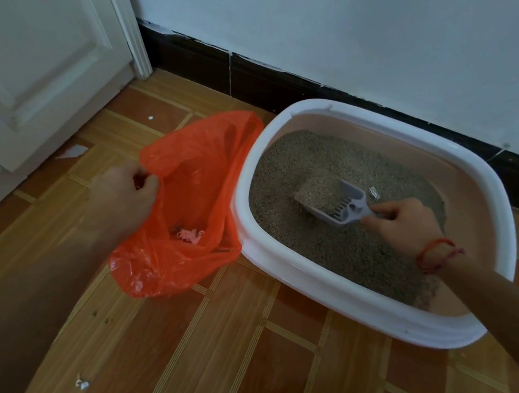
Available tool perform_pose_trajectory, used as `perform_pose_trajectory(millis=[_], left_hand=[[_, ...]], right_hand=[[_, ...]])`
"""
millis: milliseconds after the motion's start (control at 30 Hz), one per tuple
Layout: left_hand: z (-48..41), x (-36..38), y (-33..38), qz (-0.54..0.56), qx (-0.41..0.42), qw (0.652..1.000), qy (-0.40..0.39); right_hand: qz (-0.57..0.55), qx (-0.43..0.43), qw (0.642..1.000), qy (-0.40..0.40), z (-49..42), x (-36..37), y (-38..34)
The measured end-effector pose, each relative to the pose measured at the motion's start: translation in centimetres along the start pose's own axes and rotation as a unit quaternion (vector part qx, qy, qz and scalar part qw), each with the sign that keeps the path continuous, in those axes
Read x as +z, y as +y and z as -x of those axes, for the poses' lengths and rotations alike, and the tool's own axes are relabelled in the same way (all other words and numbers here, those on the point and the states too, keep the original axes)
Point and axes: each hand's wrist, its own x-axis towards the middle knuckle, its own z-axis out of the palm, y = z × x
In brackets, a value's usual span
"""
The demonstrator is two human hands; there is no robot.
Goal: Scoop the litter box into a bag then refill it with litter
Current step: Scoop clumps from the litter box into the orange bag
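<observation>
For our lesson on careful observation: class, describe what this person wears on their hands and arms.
No gloves cover the left hand or the right hand, and both forearms are uncovered, with no sleeve in view. The only thing worn is a thin red cord bracelet round the right wrist, with a short loose end sticking out. No watch shows.

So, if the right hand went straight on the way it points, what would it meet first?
The right hand grips the scoop, which leads it across the litter. Going on, the scoop would plough more litter first, then probably the litter box wall beside the orange bag; depth is unclear.
</observation>
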Motion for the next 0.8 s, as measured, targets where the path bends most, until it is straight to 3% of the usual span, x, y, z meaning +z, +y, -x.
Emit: perform_pose_trajectory(millis=[800], left_hand=[[-0.03, -0.4, -0.42, 0.0, 0.0, 1.0, 0.007]], right_hand=[[-0.032, 0.008, 0.999, 0.021, -0.27, -1.07, -0.72]])
